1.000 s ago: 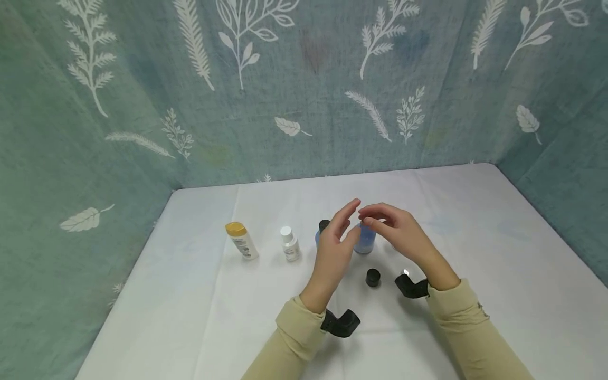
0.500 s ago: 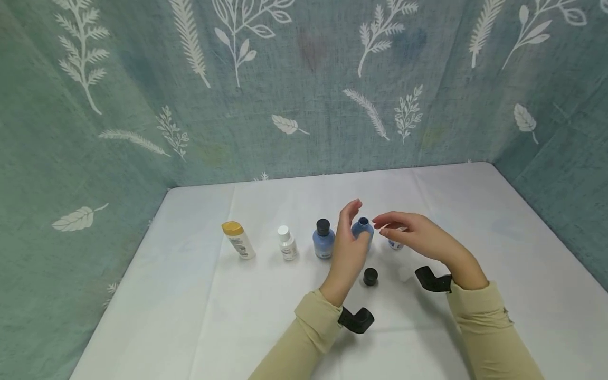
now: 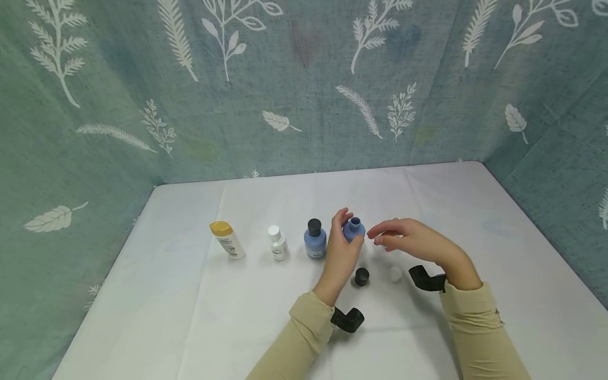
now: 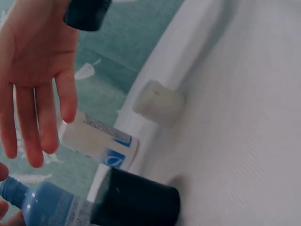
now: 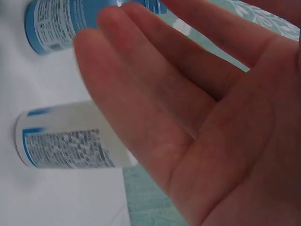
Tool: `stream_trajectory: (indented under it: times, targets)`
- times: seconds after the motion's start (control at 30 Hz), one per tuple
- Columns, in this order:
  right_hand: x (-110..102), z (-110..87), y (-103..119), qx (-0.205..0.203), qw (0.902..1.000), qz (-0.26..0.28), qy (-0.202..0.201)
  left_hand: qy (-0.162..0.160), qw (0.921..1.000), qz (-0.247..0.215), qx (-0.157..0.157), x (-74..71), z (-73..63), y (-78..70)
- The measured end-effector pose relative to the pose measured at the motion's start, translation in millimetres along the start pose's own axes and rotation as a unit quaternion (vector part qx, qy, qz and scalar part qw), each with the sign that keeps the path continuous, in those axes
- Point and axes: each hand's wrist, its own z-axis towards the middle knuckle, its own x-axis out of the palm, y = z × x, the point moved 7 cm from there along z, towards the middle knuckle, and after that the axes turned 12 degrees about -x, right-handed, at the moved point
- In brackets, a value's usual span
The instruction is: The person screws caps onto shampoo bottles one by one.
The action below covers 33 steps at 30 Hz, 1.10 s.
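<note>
My left hand [image 3: 338, 258] is around an uncapped blue bottle [image 3: 353, 230], thumb in front and fingers at its far side. In the left wrist view, its fingertips show at the edge by the bottle's neck. My right hand [image 3: 418, 240] hovers just right of that bottle, fingers extended and holding nothing. Behind it stands a white bottle [image 5: 66, 141] with printed labels, mostly hidden in the head view. A black cap [image 3: 362, 276] and a white cap [image 3: 396, 274] lie on the table in front of the hands.
Left of the hands stand a blue bottle with black cap [image 3: 315, 240], a small white bottle with white cap [image 3: 278, 244] and a white bottle with yellow cap [image 3: 227, 240]. A leaf-patterned cloth [image 3: 285, 148] rises behind the white-covered table [image 3: 142, 316].
My right hand has moved away from the uncapped blue bottle's mouth to its right. My left hand has come in around that bottle. The head view has shifted slightly.
</note>
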Motion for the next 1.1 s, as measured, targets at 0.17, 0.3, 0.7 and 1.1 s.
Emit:
stream_trajectory:
  times: [0.17, 0.3, 0.7, 1.1]
  targets:
    - [6.0, 1.9, -1.9, -0.004, 0.9994, 0.021, 0.026, -0.017, 0.9992, 0.037, 0.004, -1.4, 3.5, 5.7]
    - [12.0, 4.8, -5.6, 0.007, 0.9979, 0.041, 0.049, -0.025, 0.9969, 0.067, 0.035, -2.3, 7.3, 6.2]
    - [46.5, 15.0, -19.5, 0.017, 0.9905, 0.054, 0.125, -0.004, 0.9979, 0.064, 0.012, -1.7, 12.2, 18.6]
    - [72.6, 27.5, -23.2, -0.012, 0.9864, -0.022, 0.163, 0.051, 0.9976, 0.010, -0.047, 0.2, 16.1, 25.8]
